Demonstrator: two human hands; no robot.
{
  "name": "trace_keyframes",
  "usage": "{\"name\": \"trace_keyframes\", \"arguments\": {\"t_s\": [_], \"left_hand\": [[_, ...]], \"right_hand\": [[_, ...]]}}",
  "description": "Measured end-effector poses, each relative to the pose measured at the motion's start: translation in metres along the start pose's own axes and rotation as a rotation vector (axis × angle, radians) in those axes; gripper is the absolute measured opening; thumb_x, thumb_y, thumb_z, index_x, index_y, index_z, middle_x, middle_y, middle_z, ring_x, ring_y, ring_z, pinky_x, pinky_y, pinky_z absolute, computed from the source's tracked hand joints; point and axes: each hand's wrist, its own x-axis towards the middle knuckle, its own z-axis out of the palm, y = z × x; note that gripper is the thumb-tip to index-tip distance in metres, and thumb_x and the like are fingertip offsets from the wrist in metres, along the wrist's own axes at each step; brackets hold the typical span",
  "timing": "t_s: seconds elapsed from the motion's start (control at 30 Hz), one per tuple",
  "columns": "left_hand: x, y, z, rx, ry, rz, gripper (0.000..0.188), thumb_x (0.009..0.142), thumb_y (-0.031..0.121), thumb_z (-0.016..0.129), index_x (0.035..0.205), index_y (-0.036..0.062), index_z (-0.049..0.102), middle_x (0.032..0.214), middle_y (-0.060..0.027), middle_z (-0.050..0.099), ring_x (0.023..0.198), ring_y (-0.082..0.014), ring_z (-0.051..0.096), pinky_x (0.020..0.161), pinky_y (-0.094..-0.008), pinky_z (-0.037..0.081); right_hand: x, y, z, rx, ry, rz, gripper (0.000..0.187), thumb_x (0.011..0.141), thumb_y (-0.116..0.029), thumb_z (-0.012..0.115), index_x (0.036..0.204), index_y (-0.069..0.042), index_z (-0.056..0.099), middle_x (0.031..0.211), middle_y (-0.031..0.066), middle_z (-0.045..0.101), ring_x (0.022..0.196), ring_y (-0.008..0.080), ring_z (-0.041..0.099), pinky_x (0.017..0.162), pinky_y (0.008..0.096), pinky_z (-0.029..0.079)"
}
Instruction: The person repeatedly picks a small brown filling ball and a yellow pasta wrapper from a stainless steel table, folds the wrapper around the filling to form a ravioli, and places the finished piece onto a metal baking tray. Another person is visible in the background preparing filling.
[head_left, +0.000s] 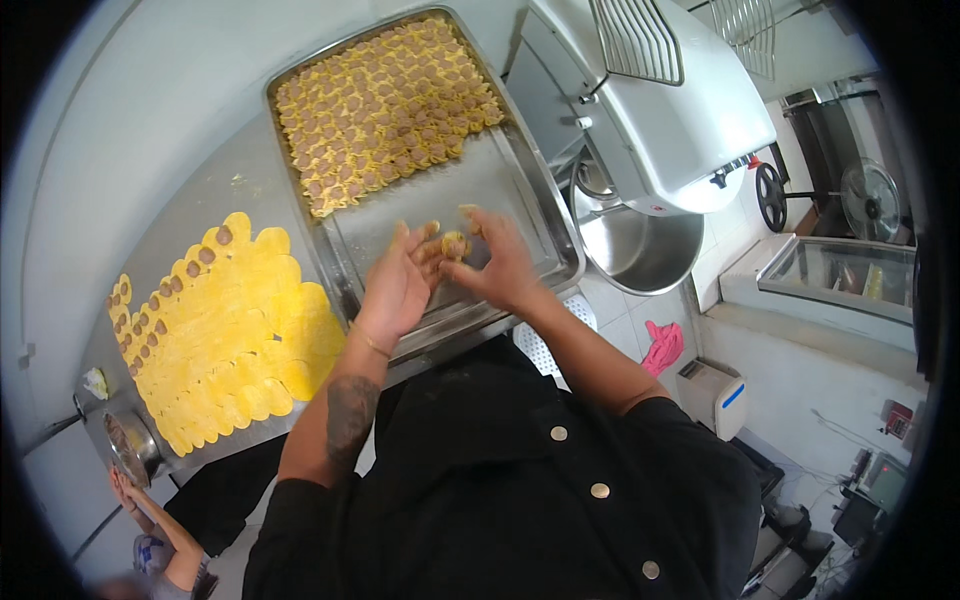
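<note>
A small open-topped dumpling (455,245), yellow wrapper around brownish filling, is between my two hands over the bare part of a metal tray (460,185). The fingers of my left hand (398,285) bear against its left side. My right hand (503,262) curves around its other side, thumb below and index finger raised above. Motion slightly blurs the fingertips. Rows of similar dumplings (385,105) fill the tray's far part. To the left, overlapping round yellow wrappers (225,340) cover the steel table, with balls of filling (150,340) on those along the left edge.
At the far left, another person's hands (125,490) are by a metal bowl (132,450) of filling. A large mixer (640,110) with a steel bowl (645,245) stands right of the tray. A pink cloth (663,347) lies on the floor, near a white bin (710,395).
</note>
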Motion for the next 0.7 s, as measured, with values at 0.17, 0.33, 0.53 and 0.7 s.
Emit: {"name": "trace_keyframes", "arguments": {"t_s": [0.17, 0.33, 0.53, 0.7], "left_hand": [[0.083, 0.005, 0.011, 0.123, -0.114, -0.053, 0.054, 0.112, 0.045, 0.042, 0.139, -0.0006, 0.050, 0.123, -0.0142, 0.067, 0.108, -0.0238, 0.066, 0.097, -0.0383, 0.053], [0.129, 0.012, 0.007, 0.276, -0.015, 0.044, 0.044, 0.112, 0.034, 0.044, 0.138, -0.0012, 0.051, 0.127, -0.0166, 0.067, 0.112, -0.0270, 0.066, 0.101, -0.0419, 0.052], [0.154, 0.010, 0.005, 0.221, 0.008, 0.079, 0.034, 0.110, 0.021, 0.046, 0.134, -0.0014, 0.054, 0.121, -0.0177, 0.070, 0.106, -0.0277, 0.070, 0.097, -0.0435, 0.056], [0.169, 0.017, 0.012, 0.162, 0.093, 0.082, 0.030, 0.109, 0.018, 0.048, 0.131, 0.0001, 0.056, 0.117, -0.0161, 0.071, 0.100, -0.0281, 0.072, 0.091, -0.0410, 0.058]], "right_hand": [[0.029, 0.056, -0.024, -0.089, -0.014, 0.097, 0.043, 0.081, -0.022, 0.081, 0.119, -0.004, 0.070, 0.102, 0.0194, 0.072, 0.091, 0.0380, 0.069, 0.083, 0.0449, 0.055], [0.089, 0.088, -0.012, -0.125, 0.078, 0.202, 0.029, 0.085, -0.021, 0.075, 0.104, -0.002, 0.069, 0.093, 0.0215, 0.071, 0.088, 0.0411, 0.068, 0.079, 0.0483, 0.054], [0.136, 0.104, 0.015, -0.404, 0.047, 0.158, 0.030, 0.084, -0.022, 0.072, 0.105, -0.002, 0.071, 0.097, 0.0246, 0.072, 0.094, 0.0453, 0.068, 0.084, 0.0510, 0.054], [0.135, 0.109, 0.016, -0.333, 0.068, 0.249, 0.027, 0.084, -0.021, 0.072, 0.103, -0.002, 0.073, 0.093, 0.0244, 0.073, 0.092, 0.0428, 0.071, 0.083, 0.0496, 0.055]]}}
